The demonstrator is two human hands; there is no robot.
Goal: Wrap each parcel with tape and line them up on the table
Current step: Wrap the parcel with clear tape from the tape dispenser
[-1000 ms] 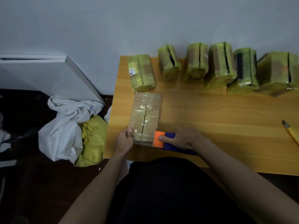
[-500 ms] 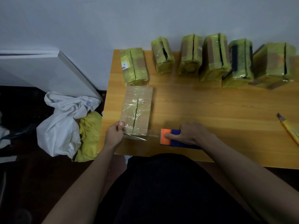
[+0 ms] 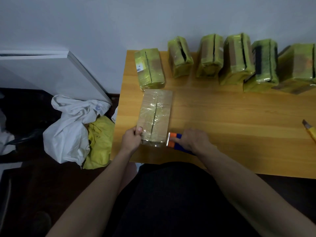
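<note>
I see a wooden desk [image 3: 222, 120] with a light, honey-coloured grain, its far edge set against a pale wall. Along that far edge six parcels wrapped in yellow-green tape [image 3: 237, 59] lie in a row, the leftmost one [image 3: 149, 68] lying flat with a small barcode label near its left side. Just in front of that one lies a brown cardboard parcel [image 3: 156, 115] covered in clear tape, close to the desk's left edge. At its near right corner an orange-and-blue tape dispenser [image 3: 172, 141] rests on the wood. Well apart, at the right edge, lies a yellow utility knife [image 3: 310, 130].
</note>
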